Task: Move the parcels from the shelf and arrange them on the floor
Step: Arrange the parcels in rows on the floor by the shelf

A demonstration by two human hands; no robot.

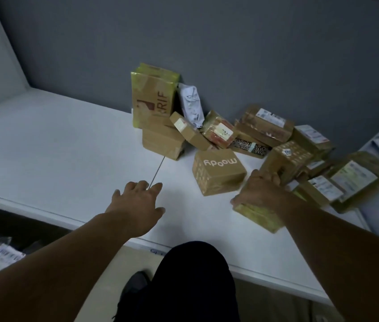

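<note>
About thirteen brown cardboard parcels, one white bagged parcel, one shelf, two hands.

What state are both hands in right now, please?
Left hand: open, holding nothing.
Right hand: gripping a yellow-taped parcel.

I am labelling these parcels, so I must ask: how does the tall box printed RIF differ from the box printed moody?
The RIF box stands upright by the wall; the moody box lies low, nearer the front edge of the shelf. The RIF box bears dark letters and yellowish tape; the moody box bears white letters. The RIF box looks taller than the moody box. Both are brown cardboard.
</note>
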